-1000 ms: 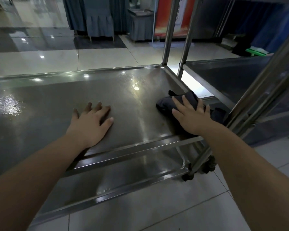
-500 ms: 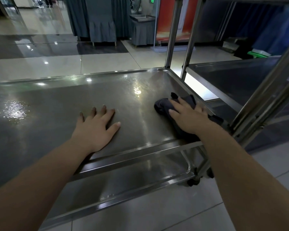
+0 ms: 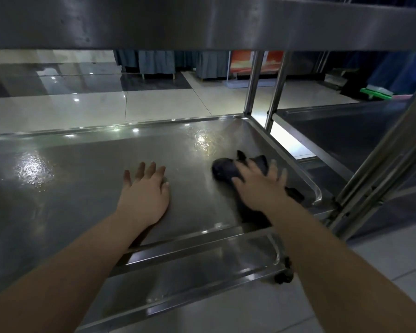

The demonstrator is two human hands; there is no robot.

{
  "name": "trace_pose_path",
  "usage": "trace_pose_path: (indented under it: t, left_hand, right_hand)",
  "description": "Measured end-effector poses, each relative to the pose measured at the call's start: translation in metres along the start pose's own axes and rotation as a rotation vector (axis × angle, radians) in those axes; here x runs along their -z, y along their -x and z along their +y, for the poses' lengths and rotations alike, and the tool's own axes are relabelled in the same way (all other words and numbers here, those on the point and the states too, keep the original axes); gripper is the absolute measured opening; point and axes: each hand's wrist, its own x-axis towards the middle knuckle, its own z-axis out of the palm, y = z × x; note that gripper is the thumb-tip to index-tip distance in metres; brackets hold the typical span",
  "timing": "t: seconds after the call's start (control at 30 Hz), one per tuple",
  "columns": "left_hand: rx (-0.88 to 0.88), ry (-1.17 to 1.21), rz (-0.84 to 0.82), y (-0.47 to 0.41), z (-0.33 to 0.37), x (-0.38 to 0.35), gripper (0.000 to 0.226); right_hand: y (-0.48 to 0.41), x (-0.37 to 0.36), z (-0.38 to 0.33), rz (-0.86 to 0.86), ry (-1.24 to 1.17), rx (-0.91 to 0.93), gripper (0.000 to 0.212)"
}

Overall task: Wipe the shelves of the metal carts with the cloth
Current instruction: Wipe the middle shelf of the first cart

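Note:
A steel cart's middle shelf fills the centre of the view, wet in patches. My left hand lies flat on it, fingers spread, holding nothing. My right hand presses flat on a dark cloth near the shelf's right end. Part of the cloth sticks out beyond my fingers and some trails under my wrist. The cart's upper shelf spans the top of the view, and a lower shelf shows beneath the near rail.
A second metal cart stands right beside this one. Upright posts rise at the far right corner and a slanted post at the near right. A caster wheel rests on the tiled floor.
The view has dropped, so the upper shelf now covers the top. My right hand and the cloth have shifted slightly away along the shelf's right end; my left hand stays flat.

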Motion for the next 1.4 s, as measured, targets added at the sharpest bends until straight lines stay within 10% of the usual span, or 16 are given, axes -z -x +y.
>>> trace_pose_path:
  t: [0.37,0.77,1.4]
  left_hand:
    - [0.084,0.035,-0.034,-0.041,-0.008,-0.012,0.052]
    - [0.065,0.075,0.0,-0.042,-0.011,-0.017,0.053]
    - [0.087,0.058,-0.111,-0.092,-0.013,-0.019,0.055]
  right_hand:
    - [-0.072,0.014,0.067,0.026,0.017,-0.258,0.052]
    - [-0.053,-0.014,-0.11,-0.064,-0.01,0.146,0.055]
    - [-0.102,-0.001,-0.028,-0.027,0.017,0.161,0.055]
